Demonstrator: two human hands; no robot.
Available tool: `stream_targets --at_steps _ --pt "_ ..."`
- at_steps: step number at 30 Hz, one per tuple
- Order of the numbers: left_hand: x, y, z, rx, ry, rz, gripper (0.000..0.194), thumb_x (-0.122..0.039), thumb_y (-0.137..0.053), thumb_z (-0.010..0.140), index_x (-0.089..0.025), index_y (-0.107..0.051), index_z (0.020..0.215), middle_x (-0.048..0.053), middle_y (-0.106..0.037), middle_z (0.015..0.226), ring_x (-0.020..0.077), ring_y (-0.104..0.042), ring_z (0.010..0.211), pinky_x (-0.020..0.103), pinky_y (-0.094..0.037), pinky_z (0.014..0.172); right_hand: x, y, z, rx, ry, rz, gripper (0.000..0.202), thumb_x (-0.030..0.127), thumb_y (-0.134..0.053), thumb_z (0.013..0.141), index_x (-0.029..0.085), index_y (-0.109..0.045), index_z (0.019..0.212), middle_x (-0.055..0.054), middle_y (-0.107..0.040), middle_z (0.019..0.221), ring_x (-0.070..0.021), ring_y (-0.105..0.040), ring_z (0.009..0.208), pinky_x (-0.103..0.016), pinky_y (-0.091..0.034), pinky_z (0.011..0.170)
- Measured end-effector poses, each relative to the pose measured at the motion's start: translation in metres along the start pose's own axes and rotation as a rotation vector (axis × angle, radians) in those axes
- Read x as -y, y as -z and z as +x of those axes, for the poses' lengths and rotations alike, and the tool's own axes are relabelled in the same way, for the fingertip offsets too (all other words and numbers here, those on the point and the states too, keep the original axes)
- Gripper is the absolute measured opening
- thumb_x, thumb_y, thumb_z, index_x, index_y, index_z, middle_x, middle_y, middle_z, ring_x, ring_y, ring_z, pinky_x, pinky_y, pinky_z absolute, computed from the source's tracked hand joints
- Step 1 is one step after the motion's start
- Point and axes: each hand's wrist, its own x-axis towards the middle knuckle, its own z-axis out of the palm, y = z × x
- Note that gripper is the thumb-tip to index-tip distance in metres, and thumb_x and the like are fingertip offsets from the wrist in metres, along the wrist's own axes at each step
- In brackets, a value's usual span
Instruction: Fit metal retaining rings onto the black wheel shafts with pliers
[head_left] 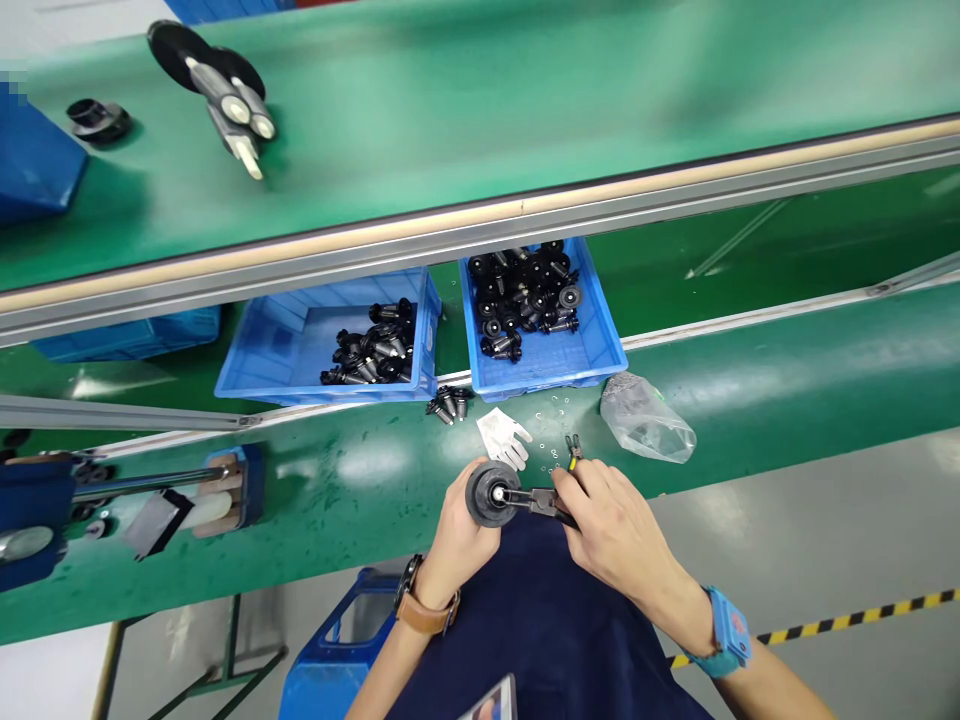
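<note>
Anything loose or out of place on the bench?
Small white rings lie scattered loose on the green bench near the white glove, uncontained. Some black parts also sit outside the blue bins.

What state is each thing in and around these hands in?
Left hand: closed around the black part
Black part: held, disc end showing
Right hand: closed on the pliers
Pliers: held, tips at the part's centre
White glove: lying unworn
Plastic bag: lying down
Left blue bin: partly filled
Right blue bin: partly filled
</note>
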Motion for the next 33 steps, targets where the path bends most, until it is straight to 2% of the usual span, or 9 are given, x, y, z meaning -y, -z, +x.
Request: stream_targets --at_steps 11,18,22,24,26,27,28,31,33 --pt "0.001 -0.006 -0.005 -0.112 0.074 0.025 0.019 -0.006 -0.052 0.082 -0.019 -0.061 0.092 0.004 -0.067 0.085 0.0177 -0.064 0.078 0.031 -0.053 0.075 0.011 -0.002 -0.001 -0.019 -0.030 -0.060 0.038 0.006 -0.053 0.072 0.016 -0.058 0.109 -0.007 -0.051 0.087 -0.0240 -0.044 0.078 -0.037 -0.035 0.070" --pt "0.012 -0.009 -0.009 -0.111 0.075 0.074 0.020 -0.008 -0.053 0.081 -0.018 -0.064 0.095 0.005 -0.071 0.086 0.0190 -0.067 0.083 0.035 -0.055 0.085 0.015 -0.005 -0.002 -0.020 -0.053 -0.047 0.034 0.007 -0.054 0.076 0.018 -0.059 0.108 -0.007 -0.051 0.086 -0.0239 -0.045 0.078 -0.036 -0.035 0.070" --pt "0.026 -0.012 -0.013 -0.118 0.072 0.088 0.023 -0.010 -0.055 0.082 -0.017 -0.064 0.102 0.008 -0.075 0.095 0.0216 -0.071 0.092 0.042 -0.054 0.096 0.005 -0.013 0.000 0.008 -0.030 0.093 0.036 0.011 -0.053 0.084 0.017 -0.056 0.119 -0.008 -0.054 0.092 -0.0247 -0.048 0.083 -0.036 -0.038 0.072" --pt "0.033 -0.013 -0.016 -0.146 0.100 0.072 0.027 -0.011 -0.055 0.082 -0.015 -0.063 0.108 0.011 -0.076 0.101 0.0229 -0.072 0.096 0.041 -0.056 0.095 -0.014 -0.031 0.002 0.033 -0.119 0.220 0.033 0.017 -0.052 0.090 0.018 -0.054 0.123 -0.009 -0.057 0.101 -0.0250 -0.052 0.092 -0.036 -0.042 0.080" --pt "0.038 -0.014 -0.018 -0.168 0.129 0.045 0.031 -0.011 -0.057 0.083 -0.013 -0.063 0.113 0.012 -0.076 0.103 0.0238 -0.073 0.096 0.040 -0.058 0.091 -0.043 -0.060 0.002 0.082 -0.366 0.287 0.025 0.024 -0.048 0.096 0.019 -0.054 0.120 -0.009 -0.059 0.108 -0.0229 -0.055 0.101 -0.034 -0.043 0.088" --pt "0.040 -0.014 -0.019 -0.173 0.140 0.032 0.031 -0.011 -0.057 0.083 -0.013 -0.063 0.113 0.013 -0.076 0.103 0.0241 -0.073 0.095 0.039 -0.058 0.090 -0.060 -0.077 0.000 0.151 -0.552 0.261 0.023 0.028 -0.046 0.099 0.020 -0.053 0.120 -0.007 -0.060 0.111 -0.0211 -0.057 0.103 -0.031 -0.044 0.089" --pt "0.041 -0.013 -0.019 -0.176 0.148 0.023 0.030 -0.011 -0.058 0.082 -0.013 -0.064 0.112 0.012 -0.077 0.102 0.0243 -0.073 0.094 0.039 -0.059 0.089 -0.077 -0.094 -0.002 0.187 -0.651 0.227 0.024 0.030 -0.045 0.100 0.019 -0.054 0.119 -0.008 -0.061 0.109 -0.0216 -0.058 0.102 -0.030 -0.044 0.086" --pt "0.043 -0.012 -0.019 -0.164 0.157 0.010 0.023 -0.011 -0.058 0.083 -0.014 -0.067 0.104 0.011 -0.076 0.096 0.0236 -0.073 0.089 0.039 -0.059 0.086 -0.114 -0.139 -0.015 0.247 -0.862 0.118 0.029 0.030 -0.049 0.096 0.010 -0.057 0.116 -0.016 -0.063 0.101 -0.0271 -0.060 0.097 -0.034 -0.045 0.079" --pt "0.042 -0.011 -0.018 -0.146 0.153 0.004 0.021 -0.011 -0.057 0.083 -0.014 -0.068 0.100 0.009 -0.075 0.090 0.0226 -0.072 0.085 0.038 -0.059 0.083 -0.122 -0.161 -0.027 0.248 -0.947 0.045 0.041 0.034 -0.050 0.096 0.003 -0.054 0.123 -0.023 -0.061 0.108 -0.0323 -0.058 0.103 -0.038 -0.044 0.082"
